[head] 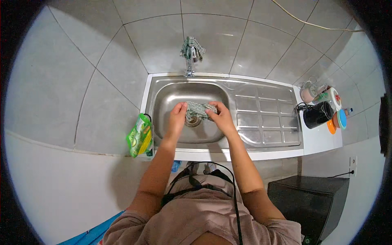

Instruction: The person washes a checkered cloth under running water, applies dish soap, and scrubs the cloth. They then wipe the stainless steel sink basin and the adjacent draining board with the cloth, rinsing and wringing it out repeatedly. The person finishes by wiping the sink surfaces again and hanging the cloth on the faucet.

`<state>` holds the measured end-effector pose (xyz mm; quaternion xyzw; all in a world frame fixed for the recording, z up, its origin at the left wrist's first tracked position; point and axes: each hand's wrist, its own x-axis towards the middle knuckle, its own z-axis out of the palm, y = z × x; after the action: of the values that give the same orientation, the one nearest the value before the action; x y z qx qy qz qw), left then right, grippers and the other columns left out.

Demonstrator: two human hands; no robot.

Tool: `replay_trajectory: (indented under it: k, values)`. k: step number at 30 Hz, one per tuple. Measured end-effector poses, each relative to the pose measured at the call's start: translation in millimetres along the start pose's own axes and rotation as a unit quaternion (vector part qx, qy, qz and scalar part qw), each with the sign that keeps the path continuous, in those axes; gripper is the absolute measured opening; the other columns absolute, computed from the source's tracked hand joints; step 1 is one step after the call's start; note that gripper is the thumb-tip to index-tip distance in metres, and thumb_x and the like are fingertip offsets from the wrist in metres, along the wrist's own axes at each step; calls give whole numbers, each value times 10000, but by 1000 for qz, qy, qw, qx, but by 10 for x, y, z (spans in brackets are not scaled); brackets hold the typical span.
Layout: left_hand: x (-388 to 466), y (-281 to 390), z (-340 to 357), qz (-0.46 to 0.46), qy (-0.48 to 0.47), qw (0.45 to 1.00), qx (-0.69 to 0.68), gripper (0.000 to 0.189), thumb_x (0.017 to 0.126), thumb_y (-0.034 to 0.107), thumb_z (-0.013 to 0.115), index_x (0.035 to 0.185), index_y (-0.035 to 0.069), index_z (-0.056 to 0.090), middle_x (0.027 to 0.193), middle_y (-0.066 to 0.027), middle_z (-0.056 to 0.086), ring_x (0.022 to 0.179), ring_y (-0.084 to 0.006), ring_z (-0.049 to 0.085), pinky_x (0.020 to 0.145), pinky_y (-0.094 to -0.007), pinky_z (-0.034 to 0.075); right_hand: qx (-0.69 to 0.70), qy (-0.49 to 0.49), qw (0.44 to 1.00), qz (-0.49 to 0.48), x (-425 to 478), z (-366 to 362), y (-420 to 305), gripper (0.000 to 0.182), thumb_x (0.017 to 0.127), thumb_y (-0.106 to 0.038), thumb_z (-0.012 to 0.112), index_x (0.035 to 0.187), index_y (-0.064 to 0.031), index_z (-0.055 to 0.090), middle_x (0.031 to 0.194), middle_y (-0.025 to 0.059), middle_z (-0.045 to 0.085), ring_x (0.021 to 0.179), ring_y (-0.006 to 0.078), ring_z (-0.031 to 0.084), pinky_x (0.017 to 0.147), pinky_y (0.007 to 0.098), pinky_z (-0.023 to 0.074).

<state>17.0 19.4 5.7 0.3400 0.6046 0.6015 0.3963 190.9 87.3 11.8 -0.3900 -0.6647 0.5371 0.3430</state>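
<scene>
A green-and-white checked cloth (198, 110) is stretched between my two hands above the basin of the stainless steel sink (171, 92). My left hand (177, 118) pinches its left end between thumb and fingers. At the other end, my right hand (222, 118) grips it, the thumb lying on the front of the cloth. Below the cloth, the drain strainer (193, 122) is partly covered. Behind the basin stands a chrome faucet (189, 65), with a second checked cloth (192, 46) draped over its top.
A ribbed drainboard (268, 114) adjoins the basin on the right. Past it stand a black appliance or container (318, 114), a white container (333, 98) and colored lids (341, 118). A green pouch (139, 134) hangs at the sink's left edge. A dark cabinet-like appliance (306, 199) stands lower right.
</scene>
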Motion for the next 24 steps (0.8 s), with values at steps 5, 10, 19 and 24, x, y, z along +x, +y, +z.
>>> replay_trajectory:
  k: [5,10,19,24]
  values:
    - [77,706,276,383,66,894,225,204,865,204,473,933,29,552,823,-71,588,734,-223,550,680,-340,424,-134,118,978,-106,153,-10,-462,296,764,-243,609,995,-70,540,912,116,601,877,277,560,802,353,380]
    - [390,36,14,162,-118,819,538,163,827,194,480,887,61,552,875,-150,579,887,-328,534,727,-432,417,-353,0,936,-17,390,81,136,362,683,-376,645,879,-86,551,731,48,579,716,155,559,722,317,361]
    - [607,794,-235,28,-188,974,126,216,731,-11,492,928,43,561,855,-20,567,793,-114,519,688,-242,412,-11,-145,989,4,553,-207,121,302,687,-133,667,940,-76,512,780,45,547,709,110,516,597,261,438]
    - [633,518,-389,-25,-153,975,157,257,699,-4,503,947,45,552,878,-40,561,837,-161,525,738,-273,411,-103,-118,987,-42,677,-289,-88,295,695,-153,673,916,-40,515,744,30,531,634,101,496,569,200,406]
